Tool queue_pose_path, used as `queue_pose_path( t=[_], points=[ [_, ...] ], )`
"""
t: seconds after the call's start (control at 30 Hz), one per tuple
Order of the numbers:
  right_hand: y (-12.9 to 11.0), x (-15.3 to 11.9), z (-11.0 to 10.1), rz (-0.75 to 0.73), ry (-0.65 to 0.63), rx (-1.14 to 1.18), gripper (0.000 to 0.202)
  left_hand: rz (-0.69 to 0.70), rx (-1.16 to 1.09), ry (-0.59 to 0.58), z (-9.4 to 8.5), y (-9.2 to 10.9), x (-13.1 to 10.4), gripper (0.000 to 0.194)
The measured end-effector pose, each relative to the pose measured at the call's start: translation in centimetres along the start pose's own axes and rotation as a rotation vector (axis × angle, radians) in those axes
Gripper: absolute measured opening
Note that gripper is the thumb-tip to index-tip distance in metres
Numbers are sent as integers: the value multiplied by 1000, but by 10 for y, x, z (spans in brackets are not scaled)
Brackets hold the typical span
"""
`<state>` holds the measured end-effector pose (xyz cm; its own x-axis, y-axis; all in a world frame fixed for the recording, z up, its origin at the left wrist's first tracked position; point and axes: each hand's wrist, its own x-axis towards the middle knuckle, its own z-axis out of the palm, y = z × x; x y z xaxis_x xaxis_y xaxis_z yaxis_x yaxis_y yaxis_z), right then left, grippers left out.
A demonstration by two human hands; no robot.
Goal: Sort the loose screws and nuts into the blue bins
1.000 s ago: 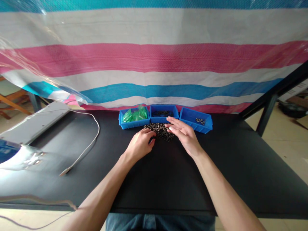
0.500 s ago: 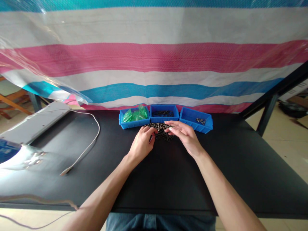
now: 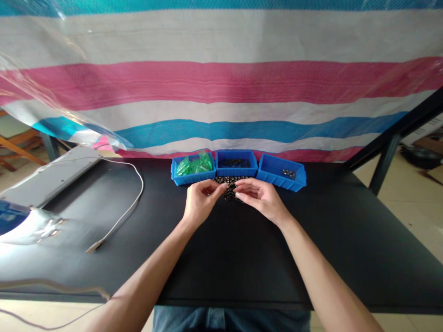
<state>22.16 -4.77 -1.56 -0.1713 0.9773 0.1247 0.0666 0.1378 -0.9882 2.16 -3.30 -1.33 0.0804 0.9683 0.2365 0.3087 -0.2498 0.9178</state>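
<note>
My left hand (image 3: 201, 201) is closed in a pinch over a pile of small dark metal parts (image 3: 229, 193), which look like screws; some brassy pieces lie at the back of the pile. Whatever sits between the left thumb and forefinger is too small to name. Facing it, my right hand (image 3: 263, 199) has its fingers curled and its thumb close to the fingertips, almost meeting the left ones. Any piece in it cannot be made out. Just behind the pile stand a blue bin of green plastic pieces (image 3: 193, 167), a blue bin of dark screws (image 3: 236, 157) and a blue bin with a few small metal parts (image 3: 282, 168).
A white cable (image 3: 140, 193) curves over the black table (image 3: 235, 263) at left, near a long grey panel (image 3: 65, 173). A shiny clear-and-blue object (image 3: 27, 223) lies at the left edge. A striped sheet (image 3: 221, 83) hangs behind; a black frame (image 3: 387, 138) stands right.
My left hand has lifted slightly off the pile, its thumb now pressed toward the forefinger. My right fingers have drawn together and come close to the left fingertips.
</note>
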Motion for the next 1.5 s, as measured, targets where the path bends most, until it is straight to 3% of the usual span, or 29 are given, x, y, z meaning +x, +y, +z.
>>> queue_pose_path(
  t=[0.23,0.57,0.67,0.77,0.9,1.0,1.2,1.5],
  points=[
    [4,-1,11,1,-4,45,31,-51,-80,-88,5,-4,-2,39],
    [-3,0,6,81,-45,214,22,-1,-30,-208,5,0,-4,42],
    [-4,-1,2,84,-47,198,16,68,117,-210,5,-1,-5,42],
    [-4,0,0,86,-8,229,16,236,369,-164,4,-6,-4,31],
    [-7,1,2,23,93,377,48,366,597,-184,3,-17,-3,15],
    [-6,2,4,-12,119,395,59,375,641,-213,3,-23,-1,14],
    [-2,2,1,14,119,365,42,398,666,-242,2,-25,0,9],
    [-5,2,1,43,122,348,37,433,704,-249,3,-19,0,6]
  ],
)
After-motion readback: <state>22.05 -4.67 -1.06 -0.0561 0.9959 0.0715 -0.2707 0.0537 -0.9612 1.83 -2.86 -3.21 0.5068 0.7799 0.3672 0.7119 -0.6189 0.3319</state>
